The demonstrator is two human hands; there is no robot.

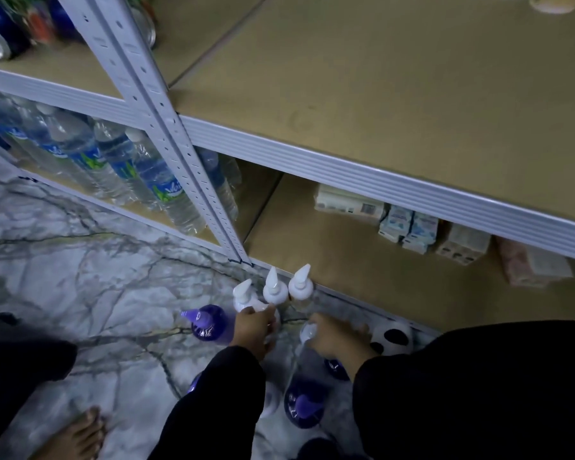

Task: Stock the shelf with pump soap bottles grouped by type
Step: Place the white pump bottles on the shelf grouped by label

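Item: pump soap bottles, two types, standing on the marble floor (80, 277) in front of the shelving unit.

White-pump group: three white-pump bottles (274, 288) stand close together in a short row at the near edge of the lowest shelf (329, 260), spouts aimed toward the shelf. Judged: staged by type for lifting in.

Purple group: one purple bottle (206, 323) stands just left of the left hand; another purple bottle (304, 410) stands nearer, between the two sleeves; further purple caps are partly hidden by the arms.

Left hand (254, 327): fingers curled down over the neck of a white-pump bottle, gripping it from above; which bottle exactly is partly hidden.

Right hand (332, 336): curled round a clear pump top (307, 332), holding it; the bottle beneath is blurred.

Other stock: black-and-white spotted object (392, 338) just right of the right hand, kind unclear. Water bottles (146, 174) fill the left bay. Packets (409, 227) lie far back on the lowest shelf, right bay. The middle shelf (379, 94) shows bare board. Cans (0, 31) sit far left above.

Status, judged: sorting under way; no soap bottle on a shelf yet.
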